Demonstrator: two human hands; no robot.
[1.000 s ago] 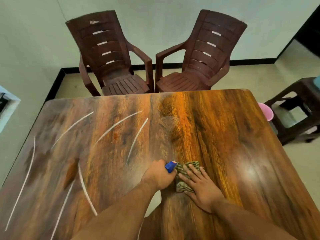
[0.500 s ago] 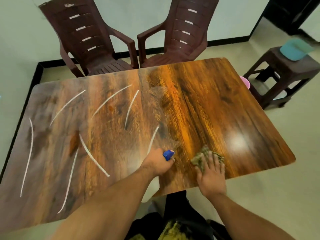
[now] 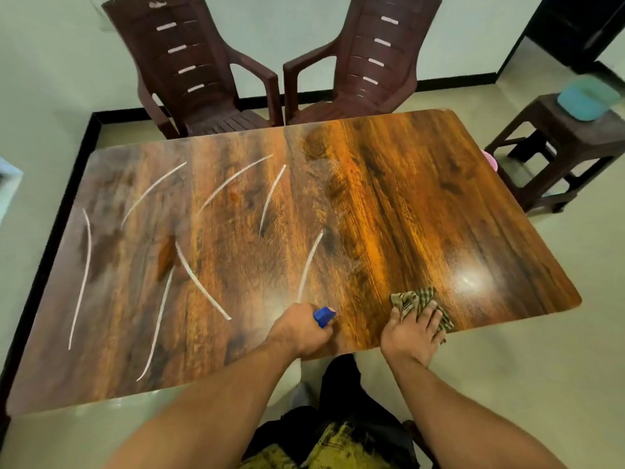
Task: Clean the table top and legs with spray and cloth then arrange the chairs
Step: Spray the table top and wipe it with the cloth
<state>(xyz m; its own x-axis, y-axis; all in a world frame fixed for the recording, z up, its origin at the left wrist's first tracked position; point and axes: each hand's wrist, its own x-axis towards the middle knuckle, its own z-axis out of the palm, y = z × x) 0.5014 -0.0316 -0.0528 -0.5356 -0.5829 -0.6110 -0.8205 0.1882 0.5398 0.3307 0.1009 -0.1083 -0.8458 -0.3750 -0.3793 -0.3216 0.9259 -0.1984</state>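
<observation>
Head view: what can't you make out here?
Head view: spray bottle shows only its blue nozzle; the left hand covers the rest.
Head view: table legs hidden beneath the table top.
Head view: pink thing mostly behind the table's right edge.

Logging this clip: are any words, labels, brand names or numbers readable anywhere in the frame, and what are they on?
None: no readable text anywhere in this view.
spray bottle: only its blue top shows past the left hand; no label visible.
table: white streaks, not letters.
chairs: pale slots in the backs, not print.
blue container: no marking visible.
</observation>
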